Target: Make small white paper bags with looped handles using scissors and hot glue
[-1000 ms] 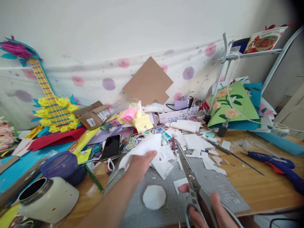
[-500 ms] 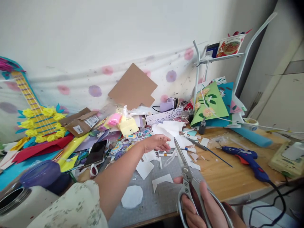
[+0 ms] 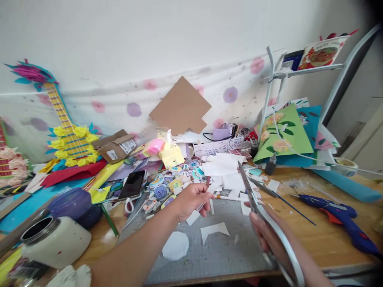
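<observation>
My right hand grips a pair of large metal scissors by the handles, the blades pointing away and up to the left over white paper scraps. My left hand is closed above the grey cutting mat, fingers bent towards the thumb. A pale sliver shows at its fingers, too small to name. On the mat in front lie a white cut-out with many straight sides and an angular white paper offcut. Beyond the hands is a heap of white paper.
Small colourful cut-outs pile up left of centre, beside a black phone. A white jar stands at the near left. At the right lie a blue glue gun and a thin blue brush; a dark bottle stands behind.
My left hand has drawn back towards me and its fingers have closed. The scissors have turned and shifted right with my right hand. The view has swung left.
</observation>
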The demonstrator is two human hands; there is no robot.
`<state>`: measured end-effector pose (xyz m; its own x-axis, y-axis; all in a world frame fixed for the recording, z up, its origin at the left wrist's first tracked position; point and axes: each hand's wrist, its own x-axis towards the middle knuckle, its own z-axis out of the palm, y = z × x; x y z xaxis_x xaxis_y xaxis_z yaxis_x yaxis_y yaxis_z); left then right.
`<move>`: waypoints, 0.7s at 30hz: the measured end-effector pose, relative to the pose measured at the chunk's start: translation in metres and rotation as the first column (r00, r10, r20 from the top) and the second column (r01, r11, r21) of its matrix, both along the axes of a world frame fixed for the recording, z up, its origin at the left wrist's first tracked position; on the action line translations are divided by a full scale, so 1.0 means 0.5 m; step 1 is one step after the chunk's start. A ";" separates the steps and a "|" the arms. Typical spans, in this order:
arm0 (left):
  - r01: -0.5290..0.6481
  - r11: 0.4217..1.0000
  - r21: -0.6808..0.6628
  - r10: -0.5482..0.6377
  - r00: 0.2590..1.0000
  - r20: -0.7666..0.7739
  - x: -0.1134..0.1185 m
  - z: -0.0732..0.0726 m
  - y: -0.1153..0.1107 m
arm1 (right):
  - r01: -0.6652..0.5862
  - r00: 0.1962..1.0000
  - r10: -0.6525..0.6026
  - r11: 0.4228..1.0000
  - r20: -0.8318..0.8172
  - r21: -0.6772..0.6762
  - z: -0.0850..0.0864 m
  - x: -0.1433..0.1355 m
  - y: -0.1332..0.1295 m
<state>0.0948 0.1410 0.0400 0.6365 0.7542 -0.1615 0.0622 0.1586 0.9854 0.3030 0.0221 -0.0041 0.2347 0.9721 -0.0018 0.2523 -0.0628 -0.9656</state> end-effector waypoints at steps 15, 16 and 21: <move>-0.206 0.973 -0.107 0.219 0.966 0.136 -0.142 -0.032 0.012 | 0.106 0.425 0.060 0.988 0.903 -0.116 -0.053 0.079 0.105; -0.218 0.970 -0.112 0.233 0.961 0.146 -0.146 -0.037 0.017 | 0.123 0.416 0.054 0.986 0.908 -0.115 -0.057 0.082 0.103; -0.278 0.957 -0.088 0.289 0.944 0.159 -0.162 -0.044 0.031 | 0.099 0.331 -0.016 0.995 0.943 -0.018 -0.050 0.079 0.080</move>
<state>0.0139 0.1564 0.0181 0.4201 0.8989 -0.1244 -0.1600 0.2083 0.9649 0.3423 0.0622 -0.0290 0.1758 0.9631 0.2037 0.9834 -0.1625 -0.0805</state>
